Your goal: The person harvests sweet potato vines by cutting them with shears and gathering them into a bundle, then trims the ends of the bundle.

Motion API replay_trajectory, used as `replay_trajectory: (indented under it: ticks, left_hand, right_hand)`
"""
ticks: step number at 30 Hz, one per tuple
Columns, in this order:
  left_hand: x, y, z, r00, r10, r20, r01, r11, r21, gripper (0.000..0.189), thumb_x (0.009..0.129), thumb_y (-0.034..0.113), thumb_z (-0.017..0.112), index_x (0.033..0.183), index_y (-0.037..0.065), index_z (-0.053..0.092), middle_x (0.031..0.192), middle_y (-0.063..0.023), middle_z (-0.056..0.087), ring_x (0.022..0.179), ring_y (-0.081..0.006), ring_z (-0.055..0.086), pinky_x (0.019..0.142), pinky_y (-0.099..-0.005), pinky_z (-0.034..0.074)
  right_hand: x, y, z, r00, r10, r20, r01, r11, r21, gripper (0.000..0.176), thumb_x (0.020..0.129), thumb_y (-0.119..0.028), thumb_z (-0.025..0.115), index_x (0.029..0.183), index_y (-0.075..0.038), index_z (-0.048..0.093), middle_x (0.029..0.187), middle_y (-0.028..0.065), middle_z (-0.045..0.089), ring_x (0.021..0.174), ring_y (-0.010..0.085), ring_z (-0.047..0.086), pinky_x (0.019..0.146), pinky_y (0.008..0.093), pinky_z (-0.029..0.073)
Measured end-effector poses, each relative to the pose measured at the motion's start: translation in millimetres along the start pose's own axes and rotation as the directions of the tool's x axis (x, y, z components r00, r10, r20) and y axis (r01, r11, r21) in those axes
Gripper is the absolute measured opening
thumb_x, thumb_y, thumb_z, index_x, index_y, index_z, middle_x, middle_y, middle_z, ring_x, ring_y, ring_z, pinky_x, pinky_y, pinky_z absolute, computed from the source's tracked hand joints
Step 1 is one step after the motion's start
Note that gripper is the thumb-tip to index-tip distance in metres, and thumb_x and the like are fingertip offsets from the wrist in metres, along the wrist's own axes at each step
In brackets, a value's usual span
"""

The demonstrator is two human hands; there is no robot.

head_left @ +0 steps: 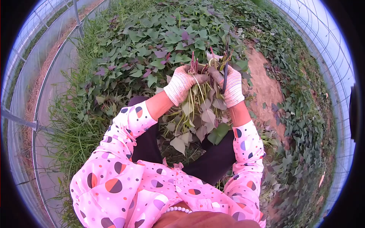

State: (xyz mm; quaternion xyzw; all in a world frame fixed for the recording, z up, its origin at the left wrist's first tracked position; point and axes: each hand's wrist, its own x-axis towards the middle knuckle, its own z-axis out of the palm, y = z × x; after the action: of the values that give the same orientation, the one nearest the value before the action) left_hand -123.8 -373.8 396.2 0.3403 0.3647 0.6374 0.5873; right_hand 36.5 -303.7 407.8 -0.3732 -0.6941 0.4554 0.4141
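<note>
Both my hands wear whitish knit gloves and meet in front of my knees. My left hand [183, 82] is closed around a bunch of sweet potato vine cuttings [208, 115]; their reddish stem ends stick up above the fingers. Leaves of the bunch hang down between my wrists, some pale and limp. My right hand [232, 84] grips the same bunch from the other side, its thumb against the stems. Black-handled scissors [225, 78] lie upright along that palm, their blades partly hidden among stems.
Dense sweet potato vines [167, 38] cover the bed ahead and to the right. A strip of bare soil [264, 91] runs at the right. Tall grass [72, 110] grows on the left, beside a metal pipe frame [35, 125] and the greenhouse's plastic wall [323, 34] curves round.
</note>
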Motion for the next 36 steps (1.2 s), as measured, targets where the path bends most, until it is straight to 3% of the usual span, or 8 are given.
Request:
replay_trajectory:
  ticks: [2, 11, 12, 16, 23, 25, 26, 36]
  left_hand:
    - [-2, 2, 1, 0.999, 0.013, 0.033, -0.012, 1.000, -0.026, 0.038, 0.076, 0.000, 0.074, 0.112, -0.003, 0.061, 0.095, -0.0099, 0.067, 0.082, -0.0167, 0.066, 0.075, -0.0309, 0.056]
    - [-3, -1, -2, 0.983, 0.085, 0.160, -0.022, 0.934, -0.358, 0.040, 0.086, 0.008, 0.057, 0.125, -0.002, 0.055, 0.111, -0.0115, 0.065, 0.097, -0.0191, 0.065, 0.090, -0.0338, 0.052]
    - [0, -4, -6, 0.977, 0.076, 0.199, 0.009, 0.918, -0.396, 0.047, 0.082, 0.004, 0.048, 0.128, -0.003, 0.053, 0.114, -0.0142, 0.063, 0.100, -0.0225, 0.064, 0.093, -0.0355, 0.050]
    - [10, -14, -15, 0.980, 0.097, 0.177, -0.014, 0.908, -0.419, 0.053, 0.076, 0.004, 0.044, 0.127, -0.005, 0.052, 0.116, -0.0154, 0.062, 0.105, -0.0248, 0.061, 0.098, -0.0365, 0.046]
    - [-2, -2, -7, 0.998, 0.042, 0.045, -0.022, 0.925, -0.379, 0.045, 0.074, -0.002, 0.050, 0.119, -0.006, 0.056, 0.107, -0.0152, 0.064, 0.098, -0.0234, 0.064, 0.092, -0.0338, 0.050]
    - [-1, -6, -7, 0.993, 0.111, 0.044, -0.089, 0.932, -0.351, 0.043, 0.076, -0.004, 0.051, 0.118, -0.004, 0.059, 0.102, -0.0093, 0.065, 0.088, -0.0179, 0.065, 0.083, -0.0310, 0.053]
    - [2, -9, -8, 0.988, 0.142, 0.068, -0.110, 0.931, -0.347, 0.046, 0.074, -0.006, 0.051, 0.120, -0.003, 0.058, 0.103, -0.0091, 0.065, 0.088, -0.0179, 0.064, 0.083, -0.0305, 0.052]
    - [-1, -4, -11, 0.983, 0.144, 0.110, -0.101, 0.939, -0.329, 0.053, 0.072, -0.004, 0.048, 0.124, -0.002, 0.056, 0.101, -0.0101, 0.066, 0.087, -0.0169, 0.063, 0.081, -0.0294, 0.051]
  right_hand:
    - [1, 2, 1, 0.996, -0.029, -0.082, 0.038, 0.994, 0.106, 0.035, 0.082, -0.020, 0.074, 0.108, 0.000, 0.066, 0.087, 0.0036, 0.069, 0.074, 0.0072, 0.058, 0.070, 0.0248, 0.049]
    - [-3, -8, 3, 0.996, -0.089, -0.002, 0.089, 0.985, 0.147, 0.037, 0.083, -0.019, 0.074, 0.112, 0.000, 0.063, 0.097, 0.0037, 0.068, 0.084, 0.0086, 0.061, 0.078, 0.0250, 0.049]
    - [-1, -6, 3, 0.997, -0.083, -0.009, 0.083, 0.983, 0.162, 0.038, 0.082, -0.020, 0.075, 0.112, 0.000, 0.063, 0.097, 0.0036, 0.068, 0.083, 0.0081, 0.061, 0.077, 0.0249, 0.049]
    - [2, -5, 2, 1.000, 0.009, 0.007, -0.010, 0.986, 0.168, 0.039, 0.081, -0.022, 0.076, 0.111, -0.001, 0.063, 0.095, 0.0028, 0.068, 0.082, 0.0079, 0.060, 0.076, 0.0250, 0.049]
    - [-5, -22, 13, 0.997, 0.004, 0.076, -0.018, 0.983, 0.181, 0.047, 0.077, -0.024, 0.080, 0.114, 0.000, 0.061, 0.099, 0.0040, 0.068, 0.086, 0.0096, 0.061, 0.077, 0.0260, 0.050]
    - [-5, -18, 18, 0.979, -0.192, 0.061, 0.184, 0.976, 0.118, 0.050, 0.077, -0.023, 0.081, 0.115, 0.001, 0.059, 0.101, 0.0042, 0.067, 0.089, 0.0104, 0.061, 0.080, 0.0265, 0.050]
    - [-3, -13, 17, 0.984, -0.175, 0.036, 0.175, 0.985, -0.009, 0.048, 0.077, -0.021, 0.080, 0.114, 0.002, 0.060, 0.100, 0.0039, 0.067, 0.090, 0.0109, 0.061, 0.083, 0.0268, 0.050]
    - [3, 0, 13, 0.993, -0.077, 0.086, 0.070, 0.995, 0.072, 0.044, 0.080, -0.023, 0.078, 0.114, -0.001, 0.060, 0.099, 0.0034, 0.068, 0.086, 0.0093, 0.059, 0.078, 0.0264, 0.049]
